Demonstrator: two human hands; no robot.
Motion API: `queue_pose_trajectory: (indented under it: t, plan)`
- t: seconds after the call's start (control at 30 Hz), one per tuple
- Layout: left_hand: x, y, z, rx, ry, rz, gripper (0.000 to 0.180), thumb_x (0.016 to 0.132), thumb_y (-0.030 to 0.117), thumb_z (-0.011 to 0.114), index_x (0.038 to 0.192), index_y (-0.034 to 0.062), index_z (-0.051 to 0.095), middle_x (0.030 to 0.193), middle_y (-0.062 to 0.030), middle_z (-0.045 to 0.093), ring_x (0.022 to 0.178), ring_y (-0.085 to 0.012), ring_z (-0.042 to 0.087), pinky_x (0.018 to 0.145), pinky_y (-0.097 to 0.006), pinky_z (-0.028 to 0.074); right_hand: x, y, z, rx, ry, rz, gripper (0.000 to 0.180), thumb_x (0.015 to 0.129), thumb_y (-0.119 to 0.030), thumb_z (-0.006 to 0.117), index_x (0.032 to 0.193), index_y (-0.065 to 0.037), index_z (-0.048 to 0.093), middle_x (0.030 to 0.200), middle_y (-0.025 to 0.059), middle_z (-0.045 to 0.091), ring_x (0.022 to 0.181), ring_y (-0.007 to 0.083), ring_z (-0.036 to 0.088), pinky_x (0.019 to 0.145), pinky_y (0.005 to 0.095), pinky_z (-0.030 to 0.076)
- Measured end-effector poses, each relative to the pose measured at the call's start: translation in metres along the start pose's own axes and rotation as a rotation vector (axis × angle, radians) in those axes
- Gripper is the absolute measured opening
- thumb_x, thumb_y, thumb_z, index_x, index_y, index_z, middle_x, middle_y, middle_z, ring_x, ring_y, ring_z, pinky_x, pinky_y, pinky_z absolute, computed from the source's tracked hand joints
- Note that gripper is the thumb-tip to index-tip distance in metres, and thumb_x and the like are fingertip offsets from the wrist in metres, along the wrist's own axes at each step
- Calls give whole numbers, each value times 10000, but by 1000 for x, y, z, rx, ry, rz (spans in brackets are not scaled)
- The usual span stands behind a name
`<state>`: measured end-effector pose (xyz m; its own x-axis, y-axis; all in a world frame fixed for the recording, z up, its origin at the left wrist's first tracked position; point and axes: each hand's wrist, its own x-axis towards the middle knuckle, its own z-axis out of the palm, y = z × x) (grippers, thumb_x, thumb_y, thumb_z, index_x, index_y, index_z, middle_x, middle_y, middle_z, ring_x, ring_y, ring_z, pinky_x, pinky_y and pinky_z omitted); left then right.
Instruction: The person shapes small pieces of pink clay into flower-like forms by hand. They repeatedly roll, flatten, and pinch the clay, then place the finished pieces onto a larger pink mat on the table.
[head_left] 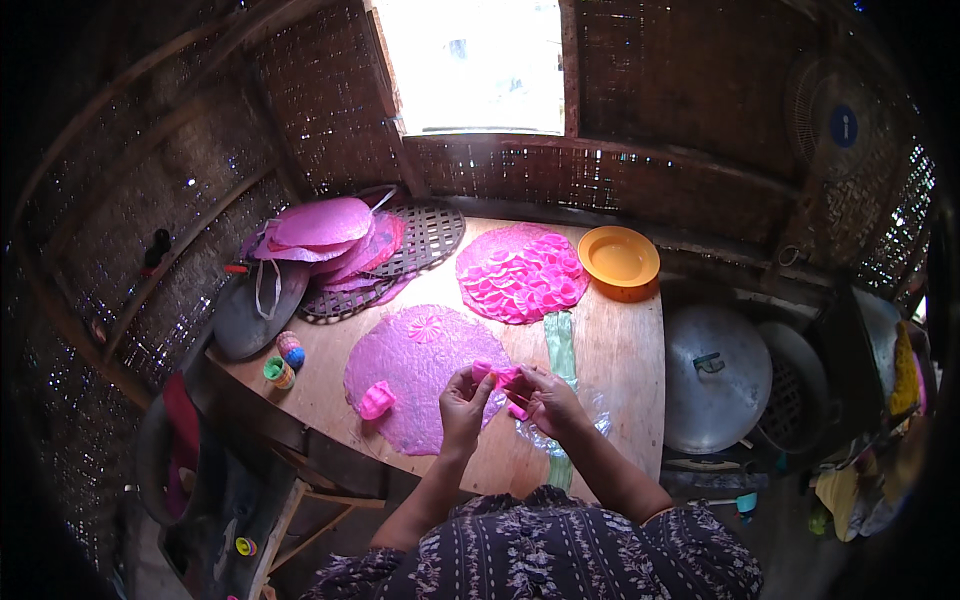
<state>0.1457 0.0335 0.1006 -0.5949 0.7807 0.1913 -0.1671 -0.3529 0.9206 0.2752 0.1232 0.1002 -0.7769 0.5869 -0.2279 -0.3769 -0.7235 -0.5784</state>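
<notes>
fingers of your left hand (465,408) and right hand (551,404) pinch 1 pink strip (507,377) between them, over the right edge of a round pink sheet (425,375). 1 pink bundle (376,400) sits by its left edge.

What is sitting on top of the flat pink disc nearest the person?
A pink rosette lies toward the disc's far edge, a crumpled pink bundle near its left edge. The left hand covers part of its right side; anything beneath is hidden.

L head cam, fisheye; looks dn/fwd, near tbl (628,350).
</notes>
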Motion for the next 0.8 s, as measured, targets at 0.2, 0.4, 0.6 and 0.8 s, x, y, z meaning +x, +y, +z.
queue_pose_trajectory:
  t: [0.2,0.4,0.6,0.8]
  plan:
    - [-5,5,2,33,-39,-13,183,897,19,644,1078,-2,619,971,-57,667,871,-114,637,827,-264,526,-8,-5,15,-316,78,-205,271,898,-191,674,1080,-13,582,961,76,658,869,156,639,785,288,502]
    - [-4,9,-6,-101,-56,-99,213,898,41,653,1102,-6,613,1005,-68,658,876,-128,643,784,-275,548,-16,-22,25,-645,-33,-343,336,850,-140,728,1113,9,584,969,99,663,908,145,636,778,263,504]
    - [-7,16,-14,-146,-164,-268,214,925,86,629,1119,0,605,1013,-73,650,898,-155,651,810,-323,560,-18,-35,23,-808,-101,-309,418,905,-207,673,1229,9,522,1066,135,645,921,177,639,833,284,501]
    - [-14,0,-4,-373,-89,-228,293,1021,229,461,1172,-6,550,1054,-113,639,932,-198,664,859,-351,556,-9,-7,-10,45,29,220,385,959,-308,585,1219,-38,495,1083,104,631,1040,217,587,960,355,443]
